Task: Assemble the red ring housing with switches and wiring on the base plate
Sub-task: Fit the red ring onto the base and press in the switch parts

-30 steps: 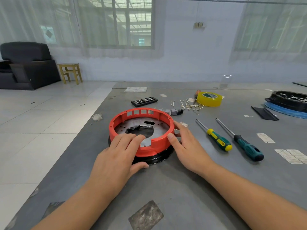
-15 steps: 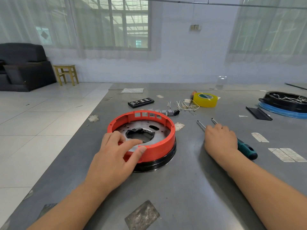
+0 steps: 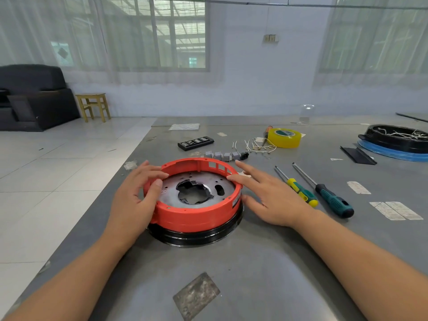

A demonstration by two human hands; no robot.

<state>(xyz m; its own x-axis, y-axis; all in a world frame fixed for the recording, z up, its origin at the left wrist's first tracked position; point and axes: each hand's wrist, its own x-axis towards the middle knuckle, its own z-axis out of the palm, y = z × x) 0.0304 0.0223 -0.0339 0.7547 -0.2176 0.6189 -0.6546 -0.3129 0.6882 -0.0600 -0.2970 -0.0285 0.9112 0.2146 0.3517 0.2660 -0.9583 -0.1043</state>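
Observation:
The red ring housing sits on a black round base, with the grey metal base plate showing inside it. My left hand grips the ring's left wall, thumb inside and fingers over the rim. On the right, my right hand has straight fingers touching the rim and its thumb beside the outer wall. A row of grey switches lies just behind the ring. Short white wires are scattered farther back.
Two screwdrivers lie right of my right hand, one yellow-green and one teal-black. Yellow tape and a black bit case lie at the back. A black tray with wires stands far right. The table edge runs along the left.
My right hand left the screwdrivers and came back to the ring's right rim. My left hand shifted from the near rim to the left wall. The ring has turned.

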